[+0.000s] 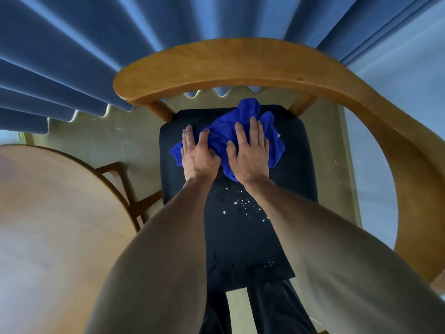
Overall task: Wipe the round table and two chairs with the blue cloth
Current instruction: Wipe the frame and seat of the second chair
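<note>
While both hands press flat, left hand [200,157] and right hand [250,155] rest on the crumpled blue cloth [243,124] near the back edge of the wooden chair's black seat [296,169]; the round wooden table [48,213] stands just left.

Head camera looks steeply down — close over the chair seat [298,150].

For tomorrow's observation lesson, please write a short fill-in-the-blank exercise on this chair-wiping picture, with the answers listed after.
1. Both hands, the left hand and the right hand, press a crumpled ____ cloth.
2. The cloth lies on the chair's ____ seat.
3. White specks dot the seat ____ the two forearms.
4. The round table stands to the person's ____.

Answers: blue; black; between; left
</note>
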